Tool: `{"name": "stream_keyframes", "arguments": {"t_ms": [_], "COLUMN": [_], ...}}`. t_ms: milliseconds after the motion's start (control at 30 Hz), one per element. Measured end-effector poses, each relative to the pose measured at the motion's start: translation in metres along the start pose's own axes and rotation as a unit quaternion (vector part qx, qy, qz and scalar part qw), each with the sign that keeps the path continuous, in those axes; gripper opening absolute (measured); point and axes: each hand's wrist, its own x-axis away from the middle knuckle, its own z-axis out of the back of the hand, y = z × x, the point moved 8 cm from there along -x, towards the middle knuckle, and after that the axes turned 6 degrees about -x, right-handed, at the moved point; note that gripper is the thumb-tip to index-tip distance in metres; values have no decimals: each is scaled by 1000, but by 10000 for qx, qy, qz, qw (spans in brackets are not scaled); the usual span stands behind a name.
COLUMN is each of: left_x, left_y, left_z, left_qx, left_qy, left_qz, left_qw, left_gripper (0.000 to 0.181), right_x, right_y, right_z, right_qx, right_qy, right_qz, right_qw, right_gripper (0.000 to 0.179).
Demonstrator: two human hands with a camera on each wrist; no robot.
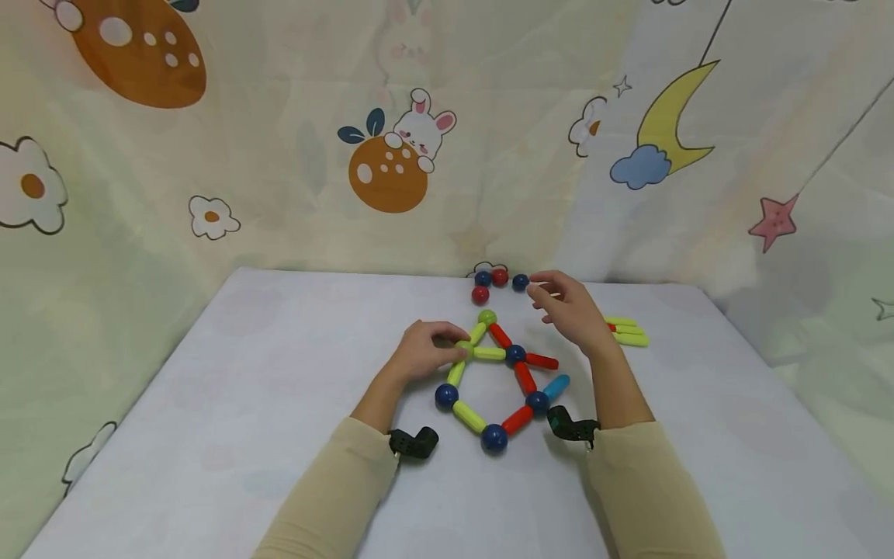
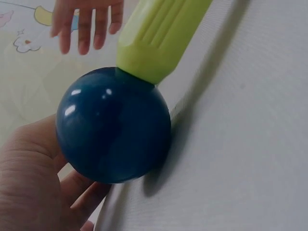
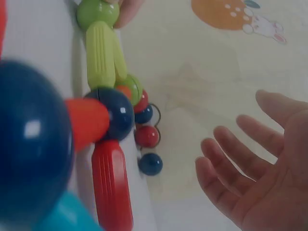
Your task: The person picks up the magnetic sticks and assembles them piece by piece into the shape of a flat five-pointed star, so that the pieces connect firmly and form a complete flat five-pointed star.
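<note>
On the white table lies a flat figure of magnetic rods and balls. My left hand (image 1: 427, 349) pinches a green ball (image 1: 465, 351) at its left corner; the right wrist view shows fingertips on that green ball (image 3: 98, 13). Below this hand, a dark blue ball (image 2: 113, 126) joins a yellow-green rod (image 2: 161, 38). Beyond the figure, my right hand (image 1: 569, 310) reaches out, its fingers spread and holding nothing. Nearest to it is a loose dark blue ball (image 1: 520, 282), which stands apart from the fingers in the right wrist view.
Two red balls and a dark blue ball (image 1: 483, 279) cluster at the table's far edge. Right of my right wrist lie several yellow-green rods (image 1: 631, 339) with a bit of red among them. A red rod (image 1: 542, 362) and a light blue rod (image 1: 557, 387) stick out from the figure.
</note>
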Motion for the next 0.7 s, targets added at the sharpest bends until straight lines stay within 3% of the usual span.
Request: {"name": "stream_keyframes", "arguments": {"t_ms": [367, 533, 700], "left_x": [2, 2, 0], "left_y": [1, 1, 2], "left_z": [1, -2, 0], "left_qx": [-71, -177, -196], "left_qy": [28, -23, 35], "left_qz": [-125, -160, -132], "left_qw": [9999, 9997, 9997], "left_gripper": [23, 24, 23], "right_x": [-35, -47, -61], "right_y": [-9, -12, -10], "right_z": [-26, -38, -52], "right_qx": [-281, -30, 601], "right_qy": [362, 220, -33], "right_qz": [129, 118, 224], "right_qw": [9989, 9997, 9979], "right_gripper": [46, 44, 44]}}
